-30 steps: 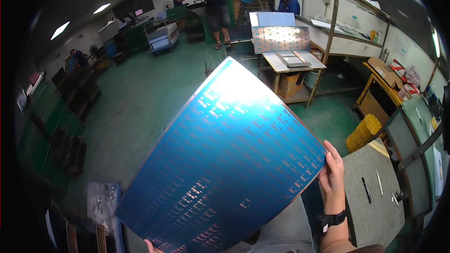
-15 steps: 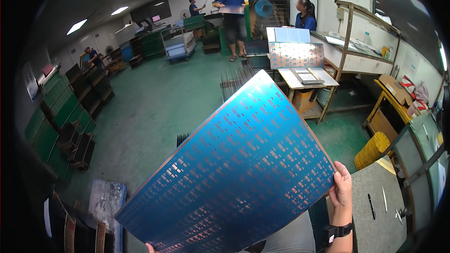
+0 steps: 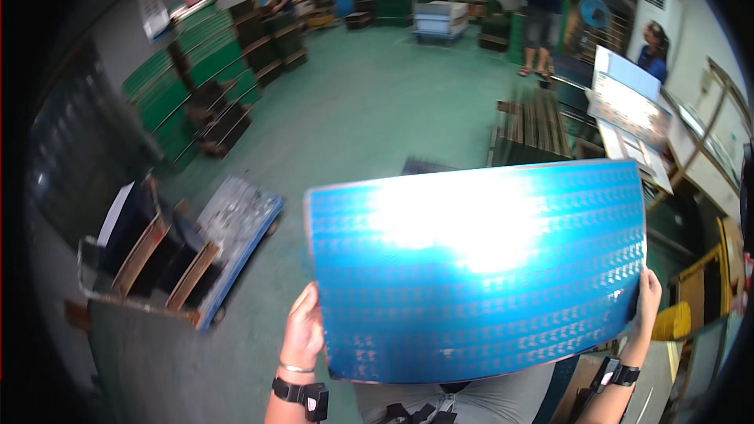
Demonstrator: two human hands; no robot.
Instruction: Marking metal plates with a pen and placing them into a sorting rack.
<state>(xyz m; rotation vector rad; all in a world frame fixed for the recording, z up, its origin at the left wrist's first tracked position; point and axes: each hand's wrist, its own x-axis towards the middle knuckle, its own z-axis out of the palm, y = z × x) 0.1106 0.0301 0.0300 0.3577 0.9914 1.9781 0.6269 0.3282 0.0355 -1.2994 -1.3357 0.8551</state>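
Observation:
A large blue circuit board panel (image 3: 479, 306) with rows of small copper-coloured patterns is held out in front of my lap. A strong white glare covers its upper middle. My left hand (image 3: 305, 320) grips the panel's left edge, the thumb side showing and the other fingers hidden behind it. My right hand (image 3: 648, 298) is closed on the right edge near the lower corner. The panel's far edge sits slightly higher on the right. Both wrists carry black straps with small devices.
A blue-edged trolley (image 3: 247, 208) holding dark racks stands at the left. Green racks (image 3: 206, 47) line the left wall. Ahead right are a rack of upright panels (image 3: 534, 129) and a table with a shiny panel (image 3: 628, 110). Several people work farther off.
The view has turned left. The panel has swung from a steep diagonal to nearly level, its surface now reflecting bright glare. My left hand, barely visible before, now shows at the left edge.

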